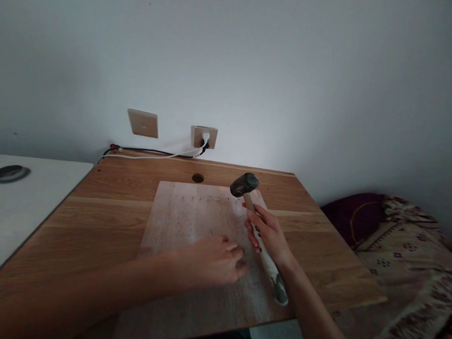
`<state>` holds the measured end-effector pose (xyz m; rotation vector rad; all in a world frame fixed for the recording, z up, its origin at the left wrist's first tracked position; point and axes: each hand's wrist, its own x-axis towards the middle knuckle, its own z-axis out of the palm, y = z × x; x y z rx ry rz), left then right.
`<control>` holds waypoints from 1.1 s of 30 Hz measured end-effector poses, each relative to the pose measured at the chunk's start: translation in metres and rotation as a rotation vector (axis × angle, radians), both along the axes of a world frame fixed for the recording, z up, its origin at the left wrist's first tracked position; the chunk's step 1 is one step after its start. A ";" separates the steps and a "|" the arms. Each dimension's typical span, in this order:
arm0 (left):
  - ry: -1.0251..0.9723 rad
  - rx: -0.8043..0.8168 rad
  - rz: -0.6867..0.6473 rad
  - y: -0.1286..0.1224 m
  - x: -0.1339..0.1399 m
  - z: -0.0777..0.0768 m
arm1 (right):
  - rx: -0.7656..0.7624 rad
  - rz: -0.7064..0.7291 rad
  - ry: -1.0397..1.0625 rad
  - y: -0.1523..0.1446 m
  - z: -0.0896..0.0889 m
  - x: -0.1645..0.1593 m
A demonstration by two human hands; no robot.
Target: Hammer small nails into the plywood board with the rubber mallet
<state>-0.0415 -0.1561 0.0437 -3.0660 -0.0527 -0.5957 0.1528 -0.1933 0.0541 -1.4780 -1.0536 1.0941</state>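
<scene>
The right hand (271,233) wraps the mallet (260,243) high on its handle (268,265), over the pale board (186,211). Likely stiff and head-heavy, it should balance best there. The left hand (217,260) is blurred; whether its curled fingers (236,253) hold anything cannot be told.

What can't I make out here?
In the head view:
Left hand: motion blur and curled fingers hide whether it holds anything.
Black-headed, pale-handled mallet: the right hand covers part of its handle.
Dark marks on the pale rectangular board: too small to identify.
Flat round dark object: blurred, unidentifiable.
Beige patterned fabric: cut off by the right edge.
</scene>
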 end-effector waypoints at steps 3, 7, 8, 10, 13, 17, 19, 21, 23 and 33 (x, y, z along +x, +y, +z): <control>0.040 0.245 -0.070 -0.023 0.008 -0.008 | -0.006 -0.016 -0.003 -0.003 0.001 0.001; 0.009 0.223 -0.078 -0.014 0.009 -0.004 | -0.016 -0.048 0.011 -0.009 0.001 0.005; 0.009 0.182 -0.070 -0.003 0.007 -0.003 | -0.019 -0.054 0.017 -0.010 0.002 0.006; 0.011 0.066 -0.013 0.030 -0.004 -0.001 | -0.026 -0.063 0.026 -0.012 0.002 0.008; -0.041 -0.175 0.262 0.091 -0.027 -0.009 | -0.029 -0.073 0.036 -0.012 0.002 0.008; -0.158 -0.386 0.422 0.146 -0.050 -0.030 | -0.038 -0.034 0.040 -0.010 -0.002 0.006; -0.164 -0.445 0.425 0.153 -0.053 -0.036 | -0.045 -0.009 0.032 -0.009 -0.003 0.003; -0.155 -0.477 0.408 0.151 -0.051 -0.037 | -0.047 0.007 0.021 -0.008 -0.004 0.000; -0.140 -0.478 0.390 0.146 -0.048 -0.034 | -0.045 0.015 0.018 -0.007 -0.004 -0.004; -0.073 -0.459 0.372 0.141 -0.046 -0.029 | -0.040 0.062 -0.022 -0.007 0.002 -0.015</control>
